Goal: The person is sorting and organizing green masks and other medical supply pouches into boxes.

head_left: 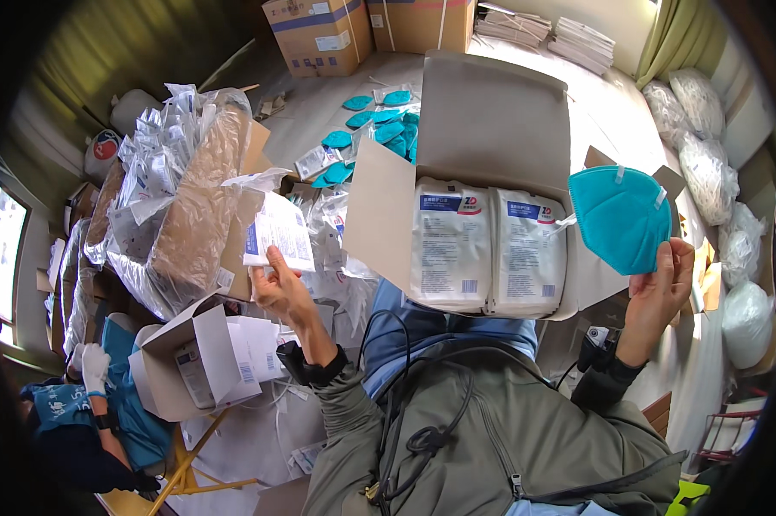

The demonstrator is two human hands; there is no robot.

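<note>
Pinched in my right hand (663,279) is a teal folded face mask (618,215), held up by its lower edge at the right of an open carton. My left hand (280,284) grips a white printed pouch (278,234) by its lower edge; the pouch's clear top end hangs crumpled. Between my hands, the open white carton (491,103) rests over my lap with its flaps spread. Two stacks of sealed white mask packets (452,249) fill it side by side.
Loose teal masks (388,129) lie in a heap beyond the carton. At left stands a big plastic-lined box (194,206) of pouches; below it, a smaller open carton (190,361). A co-worker's gloved hand (95,368) shows lower left. Filled plastic bags (706,176) line the right wall.
</note>
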